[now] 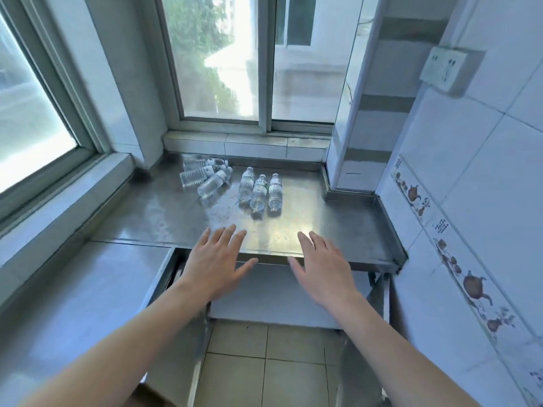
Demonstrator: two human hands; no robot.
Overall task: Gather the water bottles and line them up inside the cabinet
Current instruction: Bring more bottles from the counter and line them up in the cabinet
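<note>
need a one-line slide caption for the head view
Both open hands, left hand and right hand, reach over the steel counter toward water bottles lying near the window.

Clear water bottles (259, 191) lying on steel counter (164, 212), above open cabinet (282, 292).

Six water bottles lie on the steel counter (164, 212), in two groups. Three lie side by side near the middle: one bottle (246, 183), a second (259, 192) and a third (275, 190). Three more lie in a loose pile toward the back left corner: one (214, 182), another (197, 174) and the last (195, 163), which is partly blurred. There are two hands, the left hand (216, 264) and the right hand (321, 268), both spread with nothing in them. Two windows show, one at the left (29, 118) and one straight ahead (249, 60). One wall socket (445, 69) sits on the tiles at the right.
</note>
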